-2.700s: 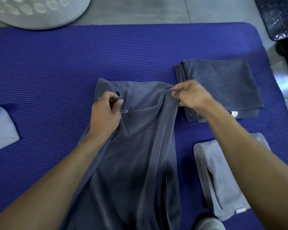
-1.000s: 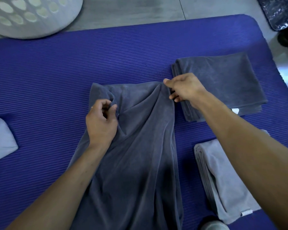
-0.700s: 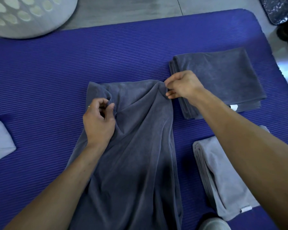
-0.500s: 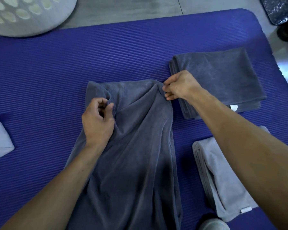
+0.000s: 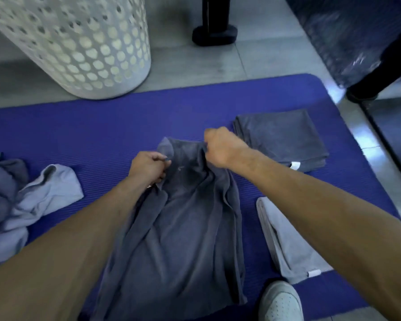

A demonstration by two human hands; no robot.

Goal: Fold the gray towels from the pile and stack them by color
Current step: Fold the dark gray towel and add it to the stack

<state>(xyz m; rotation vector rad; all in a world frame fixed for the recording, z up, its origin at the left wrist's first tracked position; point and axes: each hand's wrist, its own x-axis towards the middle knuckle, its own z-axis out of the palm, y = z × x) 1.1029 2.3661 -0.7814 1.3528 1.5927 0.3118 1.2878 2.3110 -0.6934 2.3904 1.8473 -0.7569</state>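
A dark gray towel (image 5: 183,228) lies lengthwise on the blue mat (image 5: 102,126) in front of me, wrinkled and partly folded. My left hand (image 5: 148,166) pinches its far left corner. My right hand (image 5: 220,144) grips its far right corner. A folded dark gray towel (image 5: 280,137) rests on the mat at the right, just beyond my right hand. A folded light gray towel (image 5: 285,239) lies nearer me on the right. A loose pile of light and dark gray towels (image 5: 21,200) sits at the left edge.
A white perforated laundry basket (image 5: 79,42) stands on the tiled floor beyond the mat at the left. A black stand base (image 5: 214,34) is behind the mat. Dark furniture (image 5: 368,42) fills the upper right. A white shoe (image 5: 280,302) shows at the bottom right.
The view has tilted up, so the basket and the pile at the left show more fully. Both hands have come closer together, still gripping the towel's far corners.
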